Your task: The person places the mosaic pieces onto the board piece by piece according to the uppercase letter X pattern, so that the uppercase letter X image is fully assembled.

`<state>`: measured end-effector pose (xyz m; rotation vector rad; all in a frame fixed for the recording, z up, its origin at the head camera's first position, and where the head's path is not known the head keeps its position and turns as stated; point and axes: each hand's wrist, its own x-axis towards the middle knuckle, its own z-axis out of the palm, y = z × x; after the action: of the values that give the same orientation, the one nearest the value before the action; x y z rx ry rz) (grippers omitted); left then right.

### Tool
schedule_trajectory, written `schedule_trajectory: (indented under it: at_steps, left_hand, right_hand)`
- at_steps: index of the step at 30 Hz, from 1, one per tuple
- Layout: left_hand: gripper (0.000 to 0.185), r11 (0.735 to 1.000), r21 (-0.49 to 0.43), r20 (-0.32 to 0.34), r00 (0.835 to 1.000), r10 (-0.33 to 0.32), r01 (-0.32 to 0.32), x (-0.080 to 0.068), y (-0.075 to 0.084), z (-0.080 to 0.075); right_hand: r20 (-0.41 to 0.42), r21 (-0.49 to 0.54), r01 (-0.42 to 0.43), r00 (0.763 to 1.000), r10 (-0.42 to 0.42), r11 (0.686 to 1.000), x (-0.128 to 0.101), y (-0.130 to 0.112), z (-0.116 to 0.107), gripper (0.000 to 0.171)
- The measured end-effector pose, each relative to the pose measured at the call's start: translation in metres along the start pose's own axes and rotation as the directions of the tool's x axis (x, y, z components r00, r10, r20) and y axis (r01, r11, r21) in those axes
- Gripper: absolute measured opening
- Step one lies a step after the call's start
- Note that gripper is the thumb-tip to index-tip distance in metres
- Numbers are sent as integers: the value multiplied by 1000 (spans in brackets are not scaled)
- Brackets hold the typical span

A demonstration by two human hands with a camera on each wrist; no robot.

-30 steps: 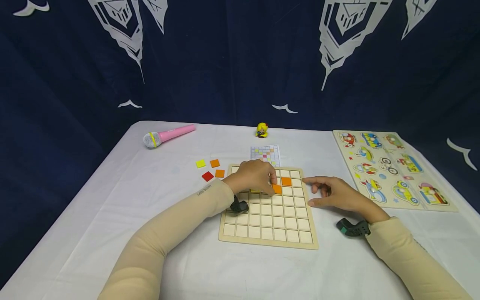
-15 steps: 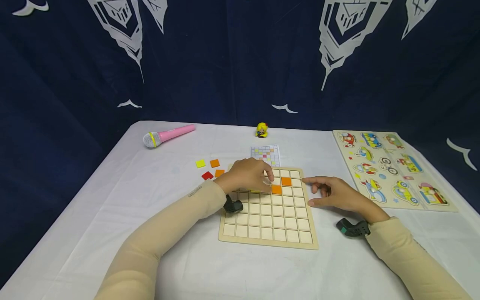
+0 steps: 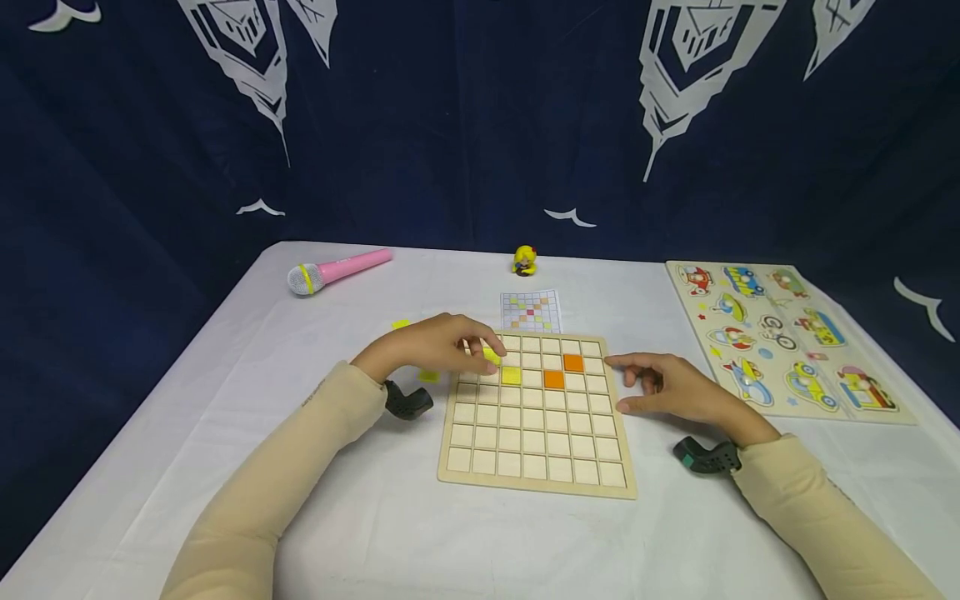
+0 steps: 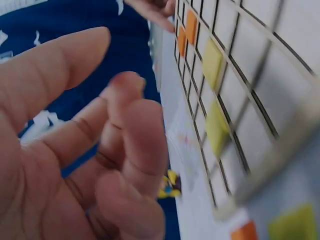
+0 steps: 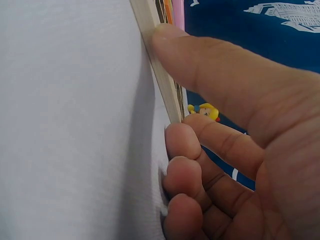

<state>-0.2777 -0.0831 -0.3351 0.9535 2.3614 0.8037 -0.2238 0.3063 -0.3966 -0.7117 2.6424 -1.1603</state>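
Observation:
A wooden grid board (image 3: 532,442) lies flat in the middle of the head view. Set in its cells are two orange tiles, the nearer orange tile (image 3: 553,379) and the farther orange tile (image 3: 573,362). Two yellow tiles also show on it, one yellow tile (image 3: 511,376) and a second yellow tile (image 4: 216,130). My left hand (image 3: 438,343) hovers over the board's far left corner, fingers loosely bent and holding nothing, partly covering the second yellow tile. At the right edge, my right hand (image 3: 678,387) touches the board's side with thumb and index finger, other fingers loosely curled.
Loose tiles lie left of the board, mostly behind my left hand; one yellow tile (image 3: 428,377) shows. Behind the board are a printed pattern card (image 3: 531,312) and a small figurine (image 3: 524,261). A pink microphone (image 3: 341,270) lies far left, a picture puzzle board (image 3: 780,342) at right.
My left hand has moved left from the nearer orange tile to the board's far left corner, uncovering the yellow tiles. My right hand has stayed at the board's edge.

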Motion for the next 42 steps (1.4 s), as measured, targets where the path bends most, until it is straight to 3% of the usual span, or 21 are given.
schedule_trajectory:
  at_steps: [6, 14, 20, 29, 42]
  left_hand:
    - [36, 995, -93, -49, 998, 28, -33, -17, -26, -6]
    - [37, 976, -213, -96, 993, -76, 54, -39, -62, -17]
    - [43, 968, -224, -111, 984, -139, 111, -47, -84, -27]
    - [46, 959, -200, -70, 973, -218, 201, -52, -93, -27]
    - [39, 968, -82, -150, 957, -248, 237, -50, -93, -21]
  right_hand:
    - [-2, 1, 6, 1000, -6, 1000, 0, 1, 0, 65]
    - [-6, 4, 15, 1000, -15, 1000, 0, 0, 0, 65]
    - [-11, 8, 20, 1000, -20, 1000, 0, 1, 0, 65]
    - [-3, 7, 11, 1000, -11, 1000, 0, 1, 1, 65]
    - [-4, 13, -5, 1000, 5, 1000, -1, -2, 1, 65]
